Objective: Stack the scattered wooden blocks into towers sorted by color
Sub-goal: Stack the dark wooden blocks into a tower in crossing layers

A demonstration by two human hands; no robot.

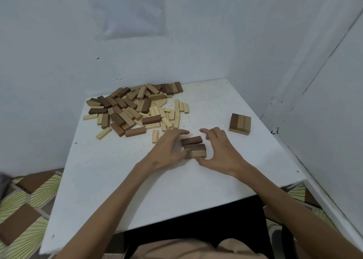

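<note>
Head view: left hand (169,146) is curled over the left ends of the three-block row (193,147), fingers wrapped round them, so those ends are hidden. Right hand (222,152) is cupped at the row's right end: fingers bent above the far corner with a strip of bare table showing between them and the blocks, thumb just at the near edge of the front block. Can't tell if it actually touches or grips. The row lies flat on the white table (216,105), mid-table toward the near side, blocks side by side and touching: two dark brown at the back, one tan at the front. A stray light block (155,136) lies just left of the left hand, close to the knuckles. Beyond the hands, the scattered pile (133,109) covers the far-left part of the table, dark, mid-brown and pale blocks mixed and overlapping, with its pale blocks fanning out toward the middle. The nearest ones sit near the left fingertips. A small stack (240,124) stands apart at the right edge: top layer is three blocks side by side, dark, mid and tan, on a lower layer I can only see the edge of. Bare table between it and the right hand. A paper sheet (129,9) is stuck on the back wall, text too blurred to read. A patterned floor mat (29,199) shows lower left.
</note>
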